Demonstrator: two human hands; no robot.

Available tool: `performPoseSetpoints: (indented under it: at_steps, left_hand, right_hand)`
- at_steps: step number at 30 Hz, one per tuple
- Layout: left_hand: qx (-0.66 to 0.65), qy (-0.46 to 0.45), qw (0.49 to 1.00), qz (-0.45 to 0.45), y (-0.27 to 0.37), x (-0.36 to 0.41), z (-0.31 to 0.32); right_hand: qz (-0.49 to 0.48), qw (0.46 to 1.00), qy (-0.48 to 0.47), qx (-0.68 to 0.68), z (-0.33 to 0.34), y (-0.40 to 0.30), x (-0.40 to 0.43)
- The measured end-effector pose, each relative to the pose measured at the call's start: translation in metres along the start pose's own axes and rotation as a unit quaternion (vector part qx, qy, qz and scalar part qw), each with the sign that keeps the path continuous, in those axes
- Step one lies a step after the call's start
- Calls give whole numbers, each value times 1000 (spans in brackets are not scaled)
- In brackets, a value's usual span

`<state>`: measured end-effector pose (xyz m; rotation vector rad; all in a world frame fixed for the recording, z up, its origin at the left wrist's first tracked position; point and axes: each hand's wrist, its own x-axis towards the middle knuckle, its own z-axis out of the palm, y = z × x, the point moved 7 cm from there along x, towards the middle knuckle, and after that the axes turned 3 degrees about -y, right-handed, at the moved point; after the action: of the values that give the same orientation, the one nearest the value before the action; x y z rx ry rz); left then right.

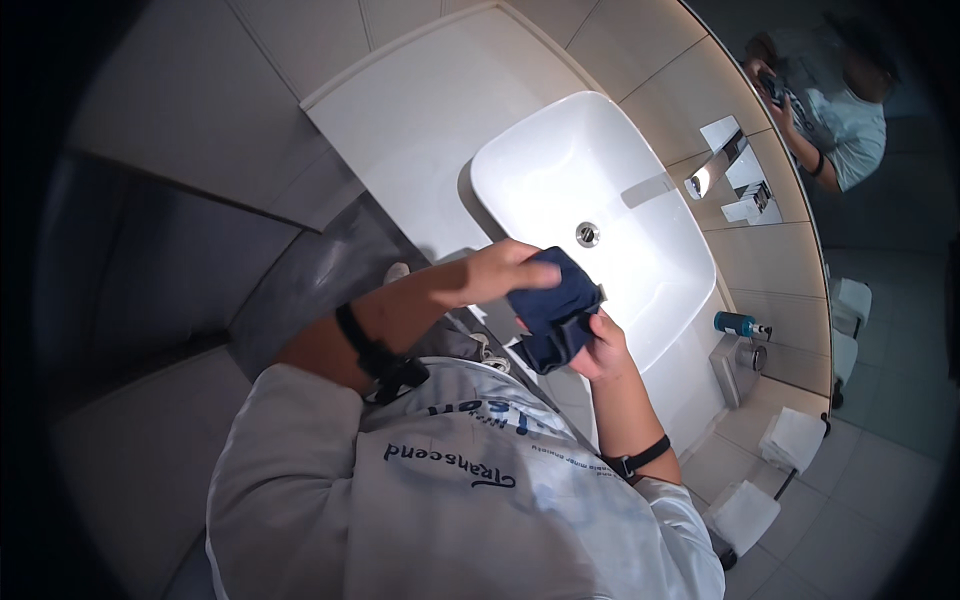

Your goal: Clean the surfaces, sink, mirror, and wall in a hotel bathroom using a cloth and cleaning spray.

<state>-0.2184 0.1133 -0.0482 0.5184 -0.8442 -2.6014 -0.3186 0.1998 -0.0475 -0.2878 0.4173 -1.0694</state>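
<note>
A folded navy cloth item (556,296) is held between my two hands over the front rim of a white ceramic washbasin (540,161). My left hand (501,274) grips its upper left side, with a motion-blurred thumb lying across the fabric. Lower down, my right hand (604,343) supports the right side, its thumb near the folded edge. Part of the cloth hangs down between the hands, and a small pale tab shows at its right corner. Most of the fingers are hidden behind the fabric. In the basin, the round metal drain (588,234) is visible.
A chrome wall-mounted faucet (718,163) projects over the basin. Right of it stand a blue pump bottle (735,324) and a metal wall fixture (736,367). Two toilet paper rolls (793,439) hang farther right. A white countertop (420,127) surrounds the basin; a mirror (892,247) lines the wall.
</note>
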Motion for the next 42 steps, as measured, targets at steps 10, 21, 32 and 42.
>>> performPoseSetpoints:
  at_steps: [10,21,32,42]
  left_hand:
    - [599,71,780,169,128,-63,-48]
    - [760,-21,634,138,232,-60,-92]
    - [818,-111,562,63,252,-36,-117]
    - [803,-219,533,153,280,-34,-50]
  right_hand:
    - [9,899,219,-378,27,5,114]
    - [-27,809,197,-554,76,32,242]
    - [26,846,225,-483,45,64,258]
    - [-265,699,331,-576,109,-18,243]
